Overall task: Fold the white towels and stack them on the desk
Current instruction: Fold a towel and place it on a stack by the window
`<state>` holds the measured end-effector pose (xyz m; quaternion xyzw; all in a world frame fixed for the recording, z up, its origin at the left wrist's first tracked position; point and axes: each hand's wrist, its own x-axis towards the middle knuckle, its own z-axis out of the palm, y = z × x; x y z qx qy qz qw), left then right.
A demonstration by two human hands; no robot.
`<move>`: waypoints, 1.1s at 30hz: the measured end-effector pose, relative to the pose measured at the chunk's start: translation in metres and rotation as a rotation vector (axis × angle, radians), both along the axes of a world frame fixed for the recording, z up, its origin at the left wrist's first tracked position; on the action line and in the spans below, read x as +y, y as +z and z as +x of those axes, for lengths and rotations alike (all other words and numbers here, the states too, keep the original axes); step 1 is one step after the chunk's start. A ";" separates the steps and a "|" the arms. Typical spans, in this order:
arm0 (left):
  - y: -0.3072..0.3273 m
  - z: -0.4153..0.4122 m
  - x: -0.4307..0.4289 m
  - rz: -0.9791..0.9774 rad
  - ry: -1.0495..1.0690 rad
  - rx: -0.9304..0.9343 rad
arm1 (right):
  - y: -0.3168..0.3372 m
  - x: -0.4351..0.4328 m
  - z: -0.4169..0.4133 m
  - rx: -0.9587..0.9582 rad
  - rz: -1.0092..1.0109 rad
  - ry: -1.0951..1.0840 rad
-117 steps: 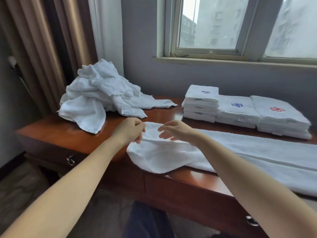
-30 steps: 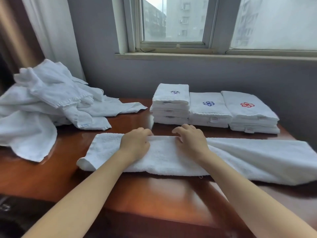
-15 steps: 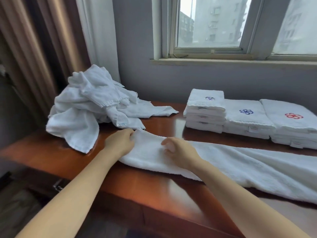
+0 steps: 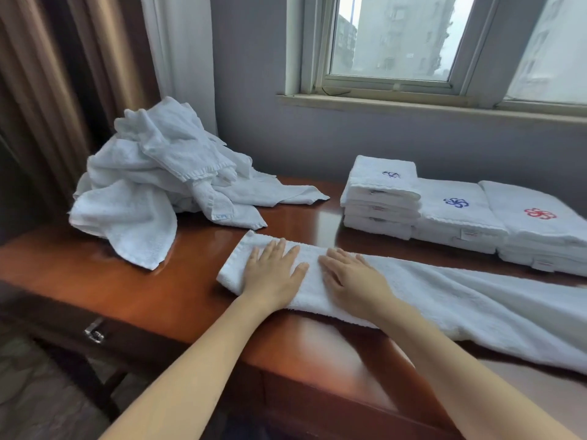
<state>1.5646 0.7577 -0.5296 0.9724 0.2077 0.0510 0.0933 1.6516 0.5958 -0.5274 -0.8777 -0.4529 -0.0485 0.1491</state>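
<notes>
The long white terry towel [image 4: 476, 300], already doubled lengthwise into a narrow strip, lay across the near part of the glossy reddish-brown wooden tabletop [image 4: 178, 290], its left end squared off and its right part looser and rumpled as it ran out of view. The left hand [image 4: 273, 271] rested flat on the strip's left end, fingers straight and slightly spread, gripping nothing. The right hand [image 4: 352, 274] lay just beside it, palm down with fingers likewise extended, pressing the cloth. This looked like the smoothing of the first fold, so the crosswise folds and the move to a stack were yet to come for this towel. Behind the strip, toward the wall, stood three stacks of folded white towels side by side and touching: the taller stack with a dark emblem [image 4: 381, 192], the stack with a blue flower emblem [image 4: 457, 217], and the stack with a red flower emblem [image 4: 536, 227]. At the back left sat a heap of crumpled white towels [image 4: 152, 185], one flap trailing right across the wood. How many it held could not be told, but it suggested that a good share of the folding was left. A grey-framed window [image 4: 390, 42] looked out above the stacks, and brown curtains [image 4: 63, 90] hung at the left.
</notes>
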 end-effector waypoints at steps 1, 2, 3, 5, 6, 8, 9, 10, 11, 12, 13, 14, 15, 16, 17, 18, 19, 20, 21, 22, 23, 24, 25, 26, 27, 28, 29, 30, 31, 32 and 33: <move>-0.001 -0.001 0.001 0.004 -0.004 0.005 | -0.003 -0.001 -0.002 0.020 -0.021 -0.010; -0.001 -0.002 0.003 0.013 -0.007 0.009 | -0.005 0.000 -0.005 0.031 -0.036 -0.018; -0.001 -0.003 0.005 0.019 -0.008 0.010 | -0.006 0.003 -0.006 0.036 -0.035 -0.018; 0.000 -0.008 0.014 0.025 -0.005 0.012 | -0.007 0.013 -0.010 0.046 -0.017 -0.004; 0.001 -0.011 0.019 0.028 -0.002 0.013 | -0.006 0.019 -0.014 0.050 -0.009 0.005; 0.001 -0.020 0.034 0.040 0.005 0.024 | -0.005 0.034 -0.022 0.054 0.000 0.022; 0.001 -0.026 0.043 0.047 0.012 0.036 | -0.006 0.042 -0.028 0.052 -0.001 0.034; 0.001 -0.031 0.051 0.054 0.020 0.053 | -0.006 0.050 -0.033 0.053 -0.002 0.044; 0.002 -0.036 0.058 0.055 0.028 0.073 | -0.006 0.057 -0.039 0.060 0.003 0.054; 0.003 -0.040 0.064 0.050 0.037 0.096 | -0.004 0.063 -0.044 0.068 0.019 0.063; 0.006 -0.042 0.068 0.040 0.050 0.120 | -0.002 0.066 -0.047 0.081 0.037 0.075; 0.009 -0.043 0.069 0.031 0.063 0.136 | 0.002 0.066 -0.048 0.112 0.049 0.086; 0.012 -0.042 0.067 0.025 0.074 0.138 | 0.007 0.063 -0.048 0.167 0.055 0.099; 0.015 -0.040 0.063 0.022 0.077 0.117 | 0.013 0.056 -0.048 0.238 0.061 0.106; 0.017 -0.038 0.055 0.014 0.069 0.073 | 0.018 0.046 -0.046 0.302 0.073 0.095; 0.019 -0.035 0.045 -0.007 0.050 0.011 | 0.023 0.033 -0.044 0.331 0.089 0.064; 0.020 -0.032 0.033 -0.048 0.023 -0.060 | 0.027 0.017 -0.041 0.322 0.111 0.028; 0.022 -0.028 0.018 -0.099 -0.009 -0.127 | 0.030 0.000 -0.037 0.289 0.142 -0.007; 0.024 -0.023 0.003 -0.146 -0.046 -0.182 | 0.034 -0.018 -0.032 0.254 0.178 -0.047; 0.026 -0.017 -0.014 -0.184 -0.086 -0.220 | 0.037 -0.038 -0.027 0.226 0.213 -0.094; 0.030 -0.011 -0.032 -0.212 -0.132 -0.246 | 0.041 -0.059 -0.022 0.206 0.242 -0.148; 0.033 -0.003 -0.050 -0.232 -0.181 -0.267 | 0.044 -0.080 -0.015 0.190 0.268 -0.209; 0.037 0.005 -0.068 -0.246 -0.231 -0.285 | 0.047 -0.101 -0.008 0.179 0.287 -0.275; 0.039 0.013 -0.085 -0.257 -0.279 -0.297 | 0.049 -0.122 -0.001 0.169 0.293 -0.341; 0.042 0.021 -0.102 -0.267 -0.326 -0.301 | 0.050 -0.143 0.005 0.155 0.285 -0.403; 0.043 0.030 -0.119 -0.277 -0.370 -0.298 | 0.051 -0.163 0.012 0.137 0.258 -0.462; 0.044 0.038 -0.136 -0.284 -0.410 -0.290 | 0.051 -0.183 0.018 0.117 0.215 -0.520; 0.045 0.046 -0.152 -0.287 -0.446 -0.281 | 0.051 -0.200 0.022 0.098 0.160 -0.577; 0.046 0.054 -0.168 -0.281 -0.479 -0.274 | 0.051 -0.215 0.026 0.080 0.103 -0.629; 0.046 0.061 -0.184 -0.271 -0.511 -0.267 | 0.051 -0.228 0.028 0.064 0.056 -0.672; 0.046 0.068 -0.199 -0.260 -0.541 -0.259 | 0.051 -0.239 0.031 0.052 0.021 -0.708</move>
